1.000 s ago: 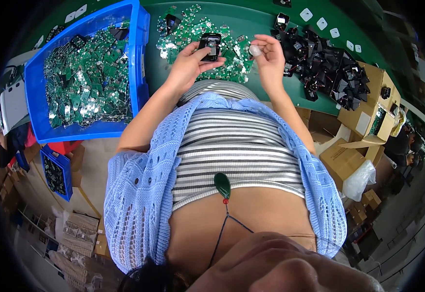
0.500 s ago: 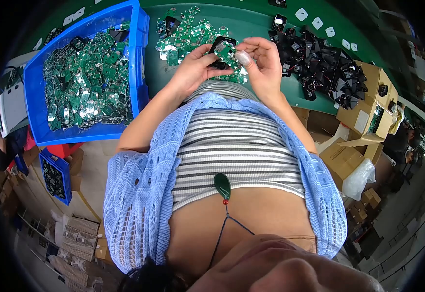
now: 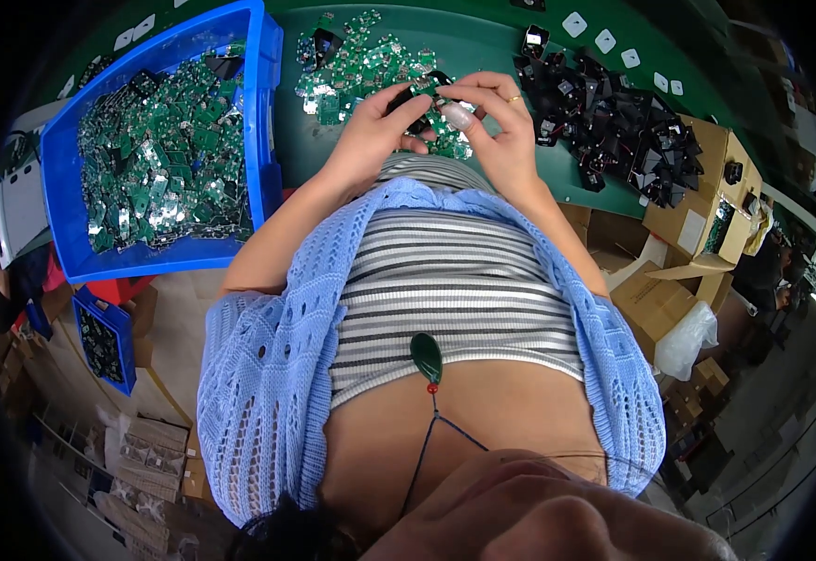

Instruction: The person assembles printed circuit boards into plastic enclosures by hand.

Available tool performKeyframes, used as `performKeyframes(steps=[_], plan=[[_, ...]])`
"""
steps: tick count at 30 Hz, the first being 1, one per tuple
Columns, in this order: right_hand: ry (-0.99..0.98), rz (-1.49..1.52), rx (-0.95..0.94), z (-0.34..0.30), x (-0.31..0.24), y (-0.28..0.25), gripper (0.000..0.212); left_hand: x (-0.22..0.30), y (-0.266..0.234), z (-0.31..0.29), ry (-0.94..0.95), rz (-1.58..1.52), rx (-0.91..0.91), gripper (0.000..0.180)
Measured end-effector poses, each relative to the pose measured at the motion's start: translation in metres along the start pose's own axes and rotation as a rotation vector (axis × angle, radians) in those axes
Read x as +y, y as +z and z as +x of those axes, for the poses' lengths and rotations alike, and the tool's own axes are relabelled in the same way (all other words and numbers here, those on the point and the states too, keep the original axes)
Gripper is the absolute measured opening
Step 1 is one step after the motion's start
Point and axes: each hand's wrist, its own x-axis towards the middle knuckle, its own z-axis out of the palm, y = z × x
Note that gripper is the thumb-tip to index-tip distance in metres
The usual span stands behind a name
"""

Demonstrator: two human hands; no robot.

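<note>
Since the frame half a second ago, right hand point(image 3: 504, 122) has shifted slightly left, its fingers now closer in over the case point(image 3: 400, 99); the green board that showed plainly between the hands then is mostly covered now. A second ago the hands were apart. Left hand point(image 3: 375, 128) about same place.

Left hand grips the case, fingers curled round it. Right hand: thumb and forefinger bent in at the case's near side, pale cover point(image 3: 458, 115) on the thumb; can't make out whether they pinch the board or just press. Case sits between the hands, above the near edge of the loose boards point(image 3: 371, 61) on the table point(image 3: 483, 47).

Progress: this piece looks partway, hands still busy on it; whether board and case are apart is hidden. Handled share looks large, judging by the loose boards and the bin point(image 3: 264, 103) full of boards point(image 3: 160, 164) at left. Left over, by my read: the big heap of black units point(image 3: 604, 122) at right, no hand on it.
</note>
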Motion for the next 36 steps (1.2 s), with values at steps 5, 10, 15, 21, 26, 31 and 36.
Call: performKeyframes(steps=[5, 10, 15, 21, 26, 31, 36], plan=[[-0.184, -0.125, -0.103, 0.005, -0.001, -0.009, 0.017, 0.002, 0.000, 0.001, 0.005, 0.149, -0.033, 0.031], [-0.200, -0.140, -0.156, 0.005, -0.002, -0.018, 0.013, 0.003, 0.010, -0.001, 0.048, 0.174, -0.017, 0.035], [-0.092, -0.099, -0.140, 0.004, -0.002, -0.019, 0.010, 0.005, 0.016, -0.005, 0.154, 0.176, -0.014, 0.031], [0.051, -0.030, -0.182, 0.014, -0.004, -0.028, 0.010, 0.010, 0.016, -0.009, 0.500, 0.445, 0.072, 0.016], [-0.051, -0.103, -0.250, 0.018, -0.009, -0.028, 0.012, 0.009, 0.011, -0.005, 0.737, 0.659, 0.131, 0.015], [0.077, 0.016, -0.257, 0.016, -0.010, -0.027, 0.013, 0.010, 0.014, -0.008, 0.688, 0.692, 0.174, 0.013], [-0.088, -0.095, -0.125, 0.013, -0.027, -0.018, 0.012, 0.012, 0.010, -0.009, 0.572, 0.532, 0.126, 0.012]])
